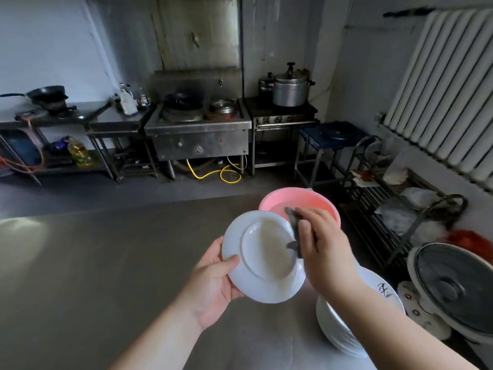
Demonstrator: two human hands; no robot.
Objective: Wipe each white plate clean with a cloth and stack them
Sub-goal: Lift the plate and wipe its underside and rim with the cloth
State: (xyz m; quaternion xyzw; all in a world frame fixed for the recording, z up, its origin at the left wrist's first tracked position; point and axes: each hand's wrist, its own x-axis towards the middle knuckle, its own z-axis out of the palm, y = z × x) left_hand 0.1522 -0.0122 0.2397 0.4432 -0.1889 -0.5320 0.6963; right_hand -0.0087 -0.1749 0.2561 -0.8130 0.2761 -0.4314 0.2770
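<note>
My left hand (213,284) grips the lower left rim of a white plate (256,265), held tilted above the steel table with its underside and foot ring facing me. My right hand (322,252) holds a dark grey cloth (294,233) against the plate's right edge. A stack of several white plates (344,332) stands on the table at the lower right, partly hidden by my right forearm; the top one carries a black painted mark.
A pink basin (301,201) sits on the steel table (106,263) just behind the held plate. A fan (456,289) lies right of the plate stack. A wire rack (394,209) and a radiator stand at the right. Stoves and pots line the far wall.
</note>
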